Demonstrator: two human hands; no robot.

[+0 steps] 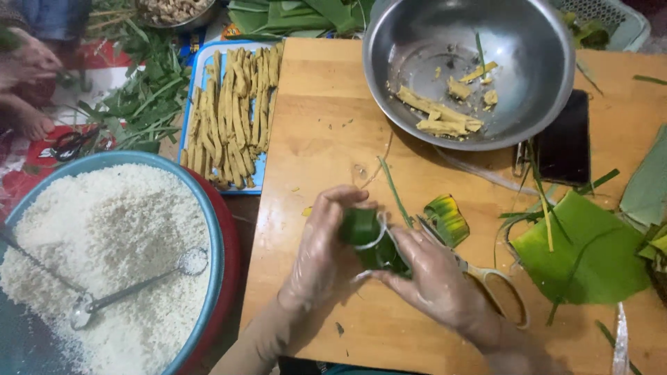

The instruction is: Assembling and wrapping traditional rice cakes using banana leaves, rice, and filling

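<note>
- Wooden worktop carries scissors and a steel bowl.
- Both hands, left and right, have fingers clamped on a leaf parcel.
- Slack string could let it unfold.

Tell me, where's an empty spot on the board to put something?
Bare wooden board lies between the tray of yellow strips and the steel bowl. Right of the hands, scissors, leaf pieces and a phone crowd it.
</note>
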